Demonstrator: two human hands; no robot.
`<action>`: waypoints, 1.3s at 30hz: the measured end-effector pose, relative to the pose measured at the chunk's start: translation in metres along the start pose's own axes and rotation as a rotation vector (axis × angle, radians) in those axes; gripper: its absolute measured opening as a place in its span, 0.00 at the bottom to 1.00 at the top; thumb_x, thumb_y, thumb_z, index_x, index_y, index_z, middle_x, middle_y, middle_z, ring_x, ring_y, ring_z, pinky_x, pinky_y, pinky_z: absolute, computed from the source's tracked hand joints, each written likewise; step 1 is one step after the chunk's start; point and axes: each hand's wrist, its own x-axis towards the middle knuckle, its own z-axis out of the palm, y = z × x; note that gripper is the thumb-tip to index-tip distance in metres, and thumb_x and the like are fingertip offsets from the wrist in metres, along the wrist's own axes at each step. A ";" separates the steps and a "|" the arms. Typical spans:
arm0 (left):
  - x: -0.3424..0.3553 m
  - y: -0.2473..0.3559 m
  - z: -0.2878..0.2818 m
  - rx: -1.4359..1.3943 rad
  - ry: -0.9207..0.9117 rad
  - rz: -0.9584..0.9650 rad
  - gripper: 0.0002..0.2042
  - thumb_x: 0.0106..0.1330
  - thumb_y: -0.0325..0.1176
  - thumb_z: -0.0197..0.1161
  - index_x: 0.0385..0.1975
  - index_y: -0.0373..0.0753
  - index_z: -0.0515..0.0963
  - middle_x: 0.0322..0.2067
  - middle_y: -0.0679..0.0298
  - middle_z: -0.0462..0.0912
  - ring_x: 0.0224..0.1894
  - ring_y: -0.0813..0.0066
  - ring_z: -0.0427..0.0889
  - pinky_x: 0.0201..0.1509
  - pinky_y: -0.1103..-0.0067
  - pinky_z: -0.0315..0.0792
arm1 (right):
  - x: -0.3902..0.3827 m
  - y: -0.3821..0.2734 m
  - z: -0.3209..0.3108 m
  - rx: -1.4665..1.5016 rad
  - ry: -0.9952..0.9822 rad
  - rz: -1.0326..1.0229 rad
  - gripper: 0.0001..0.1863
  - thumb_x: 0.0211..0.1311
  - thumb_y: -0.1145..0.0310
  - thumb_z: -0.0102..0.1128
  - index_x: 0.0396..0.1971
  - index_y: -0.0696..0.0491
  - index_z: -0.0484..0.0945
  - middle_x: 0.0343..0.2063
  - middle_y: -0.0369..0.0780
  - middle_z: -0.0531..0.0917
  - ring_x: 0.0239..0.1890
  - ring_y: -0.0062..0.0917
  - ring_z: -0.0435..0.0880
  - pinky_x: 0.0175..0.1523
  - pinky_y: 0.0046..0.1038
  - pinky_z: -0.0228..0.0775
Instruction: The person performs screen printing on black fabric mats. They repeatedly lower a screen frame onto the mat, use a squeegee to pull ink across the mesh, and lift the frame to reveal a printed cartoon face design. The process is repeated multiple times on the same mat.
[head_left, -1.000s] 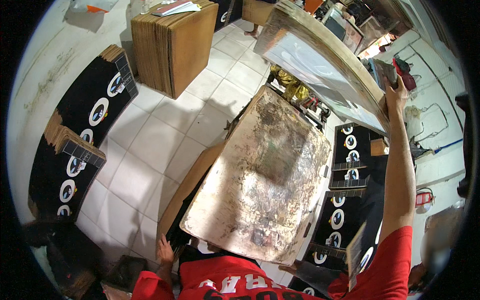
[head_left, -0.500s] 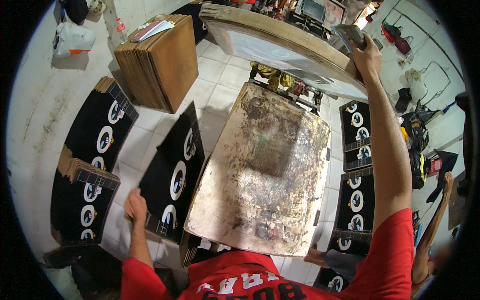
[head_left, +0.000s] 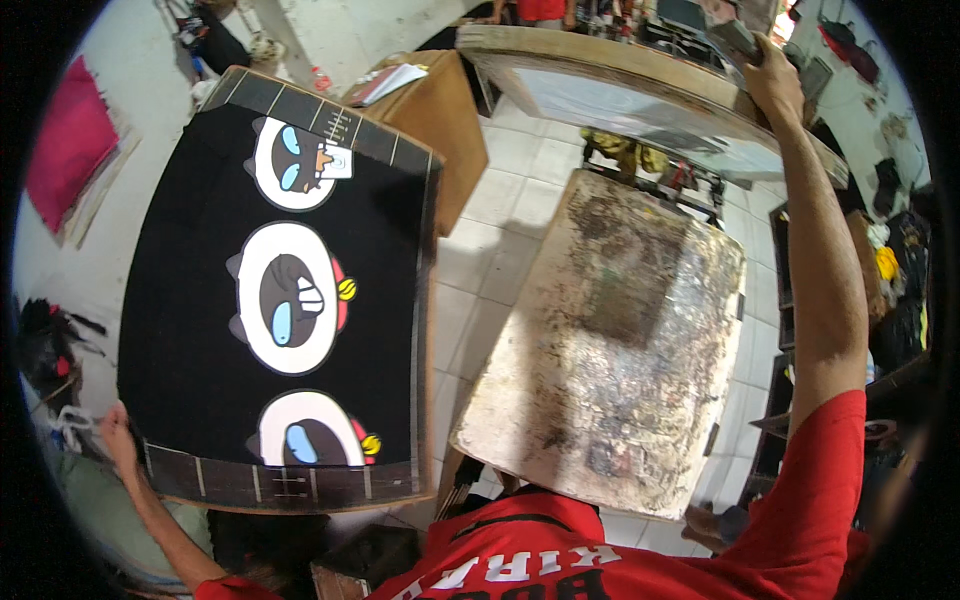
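Observation:
My left hand (head_left: 118,440) is closed on the lower left edge of a flat board (head_left: 427,330). Black fabric (head_left: 200,290) covers this board, printed with round white cartoon faces (head_left: 290,297); dark strips with ruler-like marks run along its ends. At the upper right, my right hand (head_left: 775,88) is closed at the right end of a raised wooden screen-printing frame (head_left: 650,80). A grey block-like piece (head_left: 733,42) sits by its fingers. Below the tilted frame lies a pale, paint-stained printing table (head_left: 600,340), to the right of the board.
Behind the held board stands a stack of brown boards (head_left: 455,150) with papers (head_left: 390,85) on top. Bags and other items (head_left: 905,270) line the right wall. A pink panel (head_left: 75,145) leans at the left. Another person's red clothing (head_left: 540,10) shows at the far end.
My left hand has lifted the fabric-covered board and swung it left and up, turning its printed face into view. My right hand stays at the raised frame. The view has shifted left.

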 end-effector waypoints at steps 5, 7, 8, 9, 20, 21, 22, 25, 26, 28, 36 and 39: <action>-0.105 -0.088 0.065 -0.015 0.161 -0.338 0.17 0.76 0.40 0.55 0.22 0.46 0.66 0.25 0.78 0.63 0.29 0.83 0.61 0.32 0.77 0.55 | -0.001 0.000 -0.002 -0.003 -0.024 -0.013 0.32 0.62 0.57 0.62 0.68 0.32 0.70 0.58 0.44 0.83 0.59 0.43 0.82 0.62 0.44 0.75; -0.160 -0.107 0.129 -0.159 0.050 -0.187 0.18 0.77 0.35 0.57 0.21 0.46 0.61 0.25 0.79 0.59 0.29 0.85 0.58 0.32 0.78 0.54 | -0.003 -0.001 -0.003 0.002 -0.005 -0.029 0.31 0.63 0.56 0.62 0.68 0.31 0.71 0.57 0.44 0.83 0.59 0.43 0.82 0.62 0.44 0.75; -0.175 -0.110 0.155 -0.112 -0.032 -0.227 0.16 0.79 0.39 0.56 0.25 0.43 0.73 0.26 0.77 0.67 0.30 0.84 0.64 0.35 0.79 0.62 | -0.005 -0.001 -0.003 -0.007 0.003 -0.023 0.31 0.63 0.55 0.63 0.68 0.31 0.71 0.57 0.44 0.83 0.59 0.44 0.82 0.62 0.45 0.75; -0.190 -0.110 0.185 -0.177 -0.054 -0.212 0.16 0.78 0.38 0.57 0.24 0.41 0.73 0.25 0.77 0.69 0.28 0.84 0.64 0.33 0.80 0.61 | -0.006 -0.002 -0.004 -0.013 -0.020 0.001 0.31 0.63 0.55 0.62 0.67 0.31 0.71 0.57 0.44 0.84 0.59 0.43 0.82 0.62 0.45 0.75; -0.301 -0.027 0.485 -0.151 -0.669 -0.307 0.15 0.76 0.36 0.59 0.32 0.29 0.80 0.25 0.65 0.78 0.31 0.78 0.74 0.37 0.75 0.70 | -0.042 -0.026 -0.029 0.069 0.058 0.043 0.22 0.58 0.67 0.63 0.55 0.47 0.82 0.49 0.48 0.85 0.54 0.45 0.83 0.58 0.42 0.76; -0.310 -0.015 0.506 -0.183 -0.670 -0.333 0.16 0.75 0.37 0.59 0.33 0.29 0.80 0.24 0.62 0.78 0.31 0.77 0.74 0.37 0.74 0.70 | -0.045 -0.029 -0.032 0.084 0.063 0.033 0.23 0.58 0.66 0.64 0.55 0.47 0.81 0.50 0.48 0.85 0.54 0.45 0.84 0.57 0.42 0.76; -0.315 -0.005 0.518 -0.144 -0.728 -0.258 0.16 0.76 0.38 0.59 0.33 0.29 0.80 0.25 0.60 0.79 0.31 0.76 0.75 0.38 0.73 0.71 | -0.046 -0.032 -0.034 0.082 0.066 0.019 0.23 0.58 0.65 0.64 0.56 0.47 0.81 0.50 0.48 0.85 0.54 0.45 0.84 0.58 0.42 0.76; -0.335 0.026 0.538 -0.068 -0.761 -0.219 0.16 0.75 0.39 0.59 0.33 0.29 0.80 0.25 0.59 0.80 0.30 0.73 0.76 0.38 0.71 0.71 | -0.046 -0.037 -0.037 0.070 0.029 0.076 0.23 0.58 0.65 0.64 0.56 0.45 0.81 0.50 0.48 0.85 0.54 0.44 0.84 0.58 0.42 0.76; -0.338 0.036 0.540 -0.120 -0.783 -0.237 0.16 0.75 0.39 0.59 0.32 0.29 0.79 0.24 0.59 0.79 0.30 0.72 0.76 0.38 0.70 0.71 | -0.046 -0.038 -0.037 0.098 0.025 0.073 0.23 0.58 0.65 0.64 0.56 0.44 0.81 0.51 0.48 0.85 0.55 0.44 0.83 0.59 0.42 0.76; -0.350 0.052 0.536 -0.172 -0.813 -0.326 0.16 0.75 0.38 0.60 0.31 0.30 0.78 0.23 0.58 0.78 0.29 0.70 0.75 0.38 0.69 0.71 | -0.043 -0.038 -0.037 0.064 0.041 0.052 0.24 0.58 0.65 0.63 0.57 0.43 0.80 0.51 0.47 0.85 0.56 0.44 0.83 0.60 0.42 0.75; -0.361 0.077 0.519 -0.041 -0.861 -0.162 0.23 0.56 0.46 0.78 0.30 0.32 0.76 0.26 0.53 0.81 0.30 0.55 0.80 0.39 0.63 0.74 | -0.030 -0.041 -0.039 0.090 0.005 0.077 0.25 0.58 0.66 0.63 0.57 0.43 0.80 0.51 0.47 0.85 0.56 0.44 0.83 0.61 0.42 0.74; -0.357 0.085 0.515 0.045 -0.850 -0.128 0.25 0.53 0.46 0.80 0.34 0.31 0.77 0.30 0.47 0.84 0.37 0.44 0.84 0.43 0.59 0.75 | -0.022 -0.043 -0.038 0.106 -0.012 0.080 0.24 0.58 0.65 0.63 0.57 0.44 0.80 0.52 0.47 0.85 0.56 0.44 0.83 0.61 0.42 0.74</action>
